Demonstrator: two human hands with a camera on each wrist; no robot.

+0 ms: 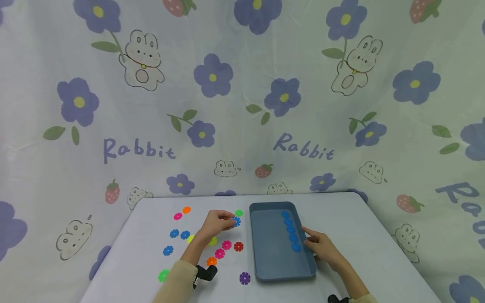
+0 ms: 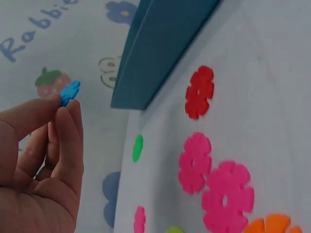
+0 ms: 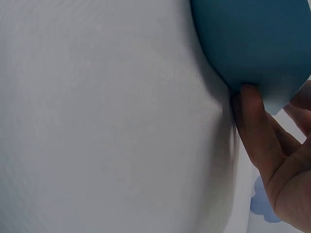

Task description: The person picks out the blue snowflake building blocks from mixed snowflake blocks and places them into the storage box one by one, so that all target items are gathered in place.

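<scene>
My left hand (image 1: 216, 224) pinches a blue snowflake disc (image 2: 71, 92) between thumb and fingertips. It is held left of the blue-grey tray (image 1: 270, 275), close to a green disc (image 1: 238, 213). Inside the tray, several blue discs (image 1: 291, 230) form a column along the right side. At the tray's right edge, my right hand (image 1: 323, 248) grips the wall, with digits at its rim and low on its outer side (image 3: 257, 53).
Loose discs lie left of the tray: several blue (image 1: 168, 250), pink (image 1: 219, 253), orange (image 1: 211, 261) and yellow ones, a red disc (image 1: 238, 246), a purple disc (image 1: 244, 278) and another green disc (image 1: 163, 275). A printed cloth (image 1: 242, 126) hangs behind the white table (image 1: 363, 235).
</scene>
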